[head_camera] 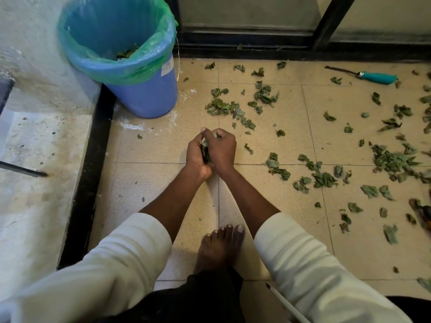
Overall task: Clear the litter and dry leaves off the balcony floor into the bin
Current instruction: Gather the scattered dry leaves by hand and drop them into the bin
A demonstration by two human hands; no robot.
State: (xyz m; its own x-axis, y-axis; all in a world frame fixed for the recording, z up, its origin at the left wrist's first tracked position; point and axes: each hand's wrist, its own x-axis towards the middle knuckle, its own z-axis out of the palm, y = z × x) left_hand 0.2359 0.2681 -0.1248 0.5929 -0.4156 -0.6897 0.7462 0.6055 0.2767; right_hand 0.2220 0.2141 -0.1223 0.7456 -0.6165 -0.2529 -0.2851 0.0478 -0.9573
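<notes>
Both hands, left hand (197, 157) and right hand (221, 149), clamp curled fingers around a wad of leaves (205, 150) near the bin (140, 89), its small white label unreadable.

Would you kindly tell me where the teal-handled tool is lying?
In the head view, the teal-handled tool lies on the tiled floor at the upper right, near the dark door track, among scattered leaves.

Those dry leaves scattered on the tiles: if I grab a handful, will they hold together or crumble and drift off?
The dry leaves look curled and thin, so probably very light and apt to scatter if pushed fast. The left hand and right hand cup a clump between them, which suggests one hand alone may spill some. Small fragments on the floor hint that they crumble.
</notes>
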